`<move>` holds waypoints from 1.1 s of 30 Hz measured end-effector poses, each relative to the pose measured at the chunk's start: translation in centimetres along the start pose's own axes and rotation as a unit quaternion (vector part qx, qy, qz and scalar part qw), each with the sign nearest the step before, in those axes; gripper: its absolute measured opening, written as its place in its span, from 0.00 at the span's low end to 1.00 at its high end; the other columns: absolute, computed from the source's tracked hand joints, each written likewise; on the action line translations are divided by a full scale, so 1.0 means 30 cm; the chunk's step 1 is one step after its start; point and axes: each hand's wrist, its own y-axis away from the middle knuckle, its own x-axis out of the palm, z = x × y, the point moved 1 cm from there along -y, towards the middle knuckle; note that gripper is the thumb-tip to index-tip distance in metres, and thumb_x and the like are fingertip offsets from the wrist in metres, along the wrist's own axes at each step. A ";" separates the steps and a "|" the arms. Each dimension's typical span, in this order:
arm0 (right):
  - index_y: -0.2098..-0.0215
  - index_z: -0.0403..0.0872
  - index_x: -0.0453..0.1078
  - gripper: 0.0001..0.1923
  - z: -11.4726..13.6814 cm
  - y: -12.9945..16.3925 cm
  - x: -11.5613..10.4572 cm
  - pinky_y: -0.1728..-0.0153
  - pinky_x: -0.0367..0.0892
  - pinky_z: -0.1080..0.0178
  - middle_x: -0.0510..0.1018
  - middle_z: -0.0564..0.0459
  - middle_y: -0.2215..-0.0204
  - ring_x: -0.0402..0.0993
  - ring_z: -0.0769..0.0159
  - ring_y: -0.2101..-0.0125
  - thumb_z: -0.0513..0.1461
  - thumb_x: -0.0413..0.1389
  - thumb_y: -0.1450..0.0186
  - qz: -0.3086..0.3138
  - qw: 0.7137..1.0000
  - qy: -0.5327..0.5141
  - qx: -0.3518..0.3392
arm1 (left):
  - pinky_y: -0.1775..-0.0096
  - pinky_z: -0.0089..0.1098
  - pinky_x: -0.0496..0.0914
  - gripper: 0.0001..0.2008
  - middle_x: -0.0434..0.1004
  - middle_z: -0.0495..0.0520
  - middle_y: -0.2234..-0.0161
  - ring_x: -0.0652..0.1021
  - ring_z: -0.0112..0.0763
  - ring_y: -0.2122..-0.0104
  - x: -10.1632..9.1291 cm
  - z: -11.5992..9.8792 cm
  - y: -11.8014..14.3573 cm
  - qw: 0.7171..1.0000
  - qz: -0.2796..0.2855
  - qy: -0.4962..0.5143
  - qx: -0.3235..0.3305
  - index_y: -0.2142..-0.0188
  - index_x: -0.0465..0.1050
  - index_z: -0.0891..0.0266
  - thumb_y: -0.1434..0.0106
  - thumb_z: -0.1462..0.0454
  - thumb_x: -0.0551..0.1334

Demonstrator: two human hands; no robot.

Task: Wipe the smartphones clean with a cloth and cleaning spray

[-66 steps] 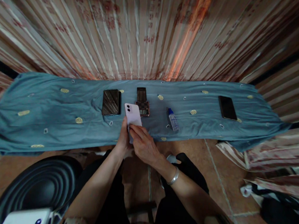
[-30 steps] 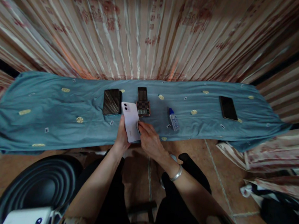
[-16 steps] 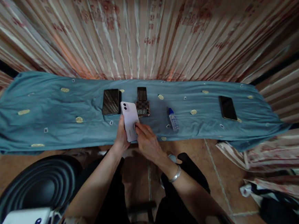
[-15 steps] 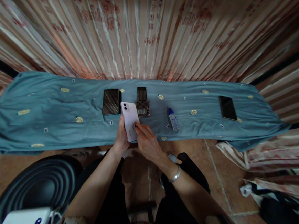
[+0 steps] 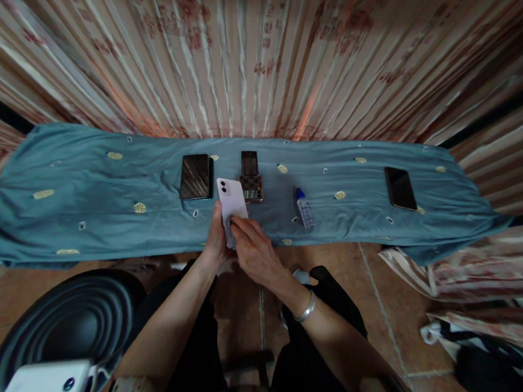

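Observation:
A pale lilac smartphone point(image 5: 233, 200) is tilted above the near edge of the table, its back with two camera lenses facing me. My left hand point(image 5: 215, 234) is closed around its lower left side. Against the lower part of the phone's back press the bunched fingers of my right hand point(image 5: 255, 247); anything pinched in them is hidden. Just beyond the phone lies an unfolded flip phone point(image 5: 252, 186) with a checked pattern. A black tablet-like device point(image 5: 196, 177) rests to the left, and a clear bottle with a blue cap point(image 5: 305, 210) lies to the right.
A teal patterned cloth point(image 5: 108, 190) covers the long narrow table. Another black phone point(image 5: 400, 188) lies near its right end. Pleated curtains point(image 5: 272, 58) hang behind. A black ringed round stool point(image 5: 70, 320) stands at lower left, with a white device point(image 5: 48, 378) on it.
My right fingers have slid slightly left and up across the back of the lilac phone. My left hand keeps its hold, and the things on the cloth stay put.

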 end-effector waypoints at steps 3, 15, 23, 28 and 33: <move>0.45 0.36 0.70 0.22 0.006 -0.003 -0.001 0.41 0.69 0.52 0.75 0.38 0.46 0.68 0.56 0.44 0.28 0.44 0.33 -0.001 1.000 -0.005 -0.004 | 0.71 0.25 0.73 0.28 0.76 0.52 0.77 0.79 0.28 0.75 -0.007 0.005 -0.003 1.000 -0.003 -0.003 0.001 0.67 0.76 0.65 0.31 0.46 0.47; 0.45 0.35 0.70 0.20 0.028 0.001 -0.005 0.39 0.66 0.52 0.73 0.36 0.45 0.66 0.56 0.42 0.28 0.44 0.31 0.017 0.999 -0.028 -0.012 | 0.69 0.26 0.75 0.27 0.78 0.53 0.75 0.78 0.28 0.76 -0.019 0.012 0.002 0.999 0.002 0.018 -0.027 0.65 0.77 0.64 0.34 0.43 0.52; 0.46 0.37 0.70 0.20 0.026 0.004 -0.016 0.40 0.68 0.53 0.75 0.38 0.46 0.68 0.57 0.43 0.27 0.44 0.32 0.021 0.999 -0.030 -0.016 | 0.72 0.25 0.73 0.29 0.78 0.52 0.76 0.77 0.27 0.78 -0.023 0.000 -0.003 1.000 0.001 0.008 -0.012 0.64 0.76 0.66 0.33 0.44 0.50; 0.47 0.35 0.70 0.19 0.001 0.012 -0.013 0.41 0.69 0.53 0.75 0.37 0.47 0.69 0.56 0.44 0.28 0.44 0.32 0.020 1.000 -0.012 -0.016 | 0.69 0.30 0.74 0.28 0.79 0.54 0.74 0.80 0.33 0.73 -0.020 -0.012 -0.020 1.000 0.011 -0.006 0.018 0.58 0.76 0.66 0.34 0.45 0.50; 0.45 0.38 0.70 0.21 -0.026 0.019 -0.002 0.42 0.70 0.50 0.75 0.38 0.46 0.69 0.55 0.44 0.28 0.44 0.32 0.020 1.000 -0.007 0.006 | 0.62 0.32 0.75 0.27 0.80 0.53 0.74 0.81 0.35 0.69 -0.014 -0.017 -0.020 0.999 0.000 0.007 0.045 0.58 0.76 0.65 0.32 0.47 0.49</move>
